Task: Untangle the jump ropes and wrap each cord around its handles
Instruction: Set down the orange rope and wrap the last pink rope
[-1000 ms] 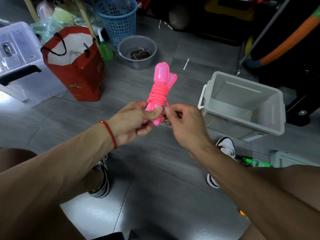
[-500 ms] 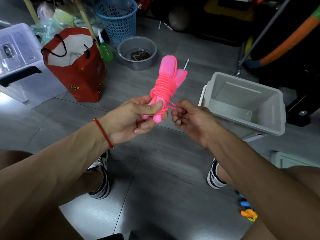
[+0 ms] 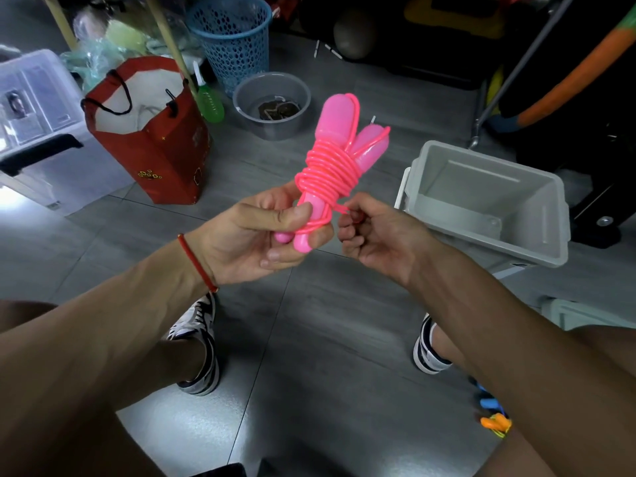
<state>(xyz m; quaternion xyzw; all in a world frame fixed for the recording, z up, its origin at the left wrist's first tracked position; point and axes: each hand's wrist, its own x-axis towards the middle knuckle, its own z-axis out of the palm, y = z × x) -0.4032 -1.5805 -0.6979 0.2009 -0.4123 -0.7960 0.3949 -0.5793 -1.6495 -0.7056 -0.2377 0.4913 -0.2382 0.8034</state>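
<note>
1. The left hand [image 3: 254, 232] gripped the lower ends of the two pink handles [image 3: 335, 129], thumb pressed across the front and fingers curled beneath, holding the bundle up over the grey floor [image 3: 309, 339]
2. The pink cord [image 3: 327, 170] was wound in many tight turns round the middle of both handles; the handle tops splayed apart above the coils, and the two rounded bottoms stuck out below the thumb
3. The right hand [image 3: 375, 232] sat just right of the handles, fingers curled, pinching a short end of the cord where it left the lowest coils
4. A red string bracelet [image 3: 196, 261] circled the left wrist
5. A grey bin [image 3: 488, 201] stood open on the floor right of the handles, close behind the right hand
6. A grey bowl [image 3: 272, 105] lay beyond the handles, a blue basket [image 3: 230, 36] farther back from it
7. A red bag [image 3: 151, 139] stood left of the handles, a green bottle [image 3: 208, 101] between it and the bowl, and a clear box [image 3: 34, 98] farther left
8. Two shoes showed below the handles, one [image 3: 199, 342] under the left forearm and one [image 3: 426, 352] under the right
9. Blue [image 3: 488, 402] and orange handles [image 3: 494, 423] of other ropes lay on the floor low and right of the pink handles, partly hidden by the right arm
</note>
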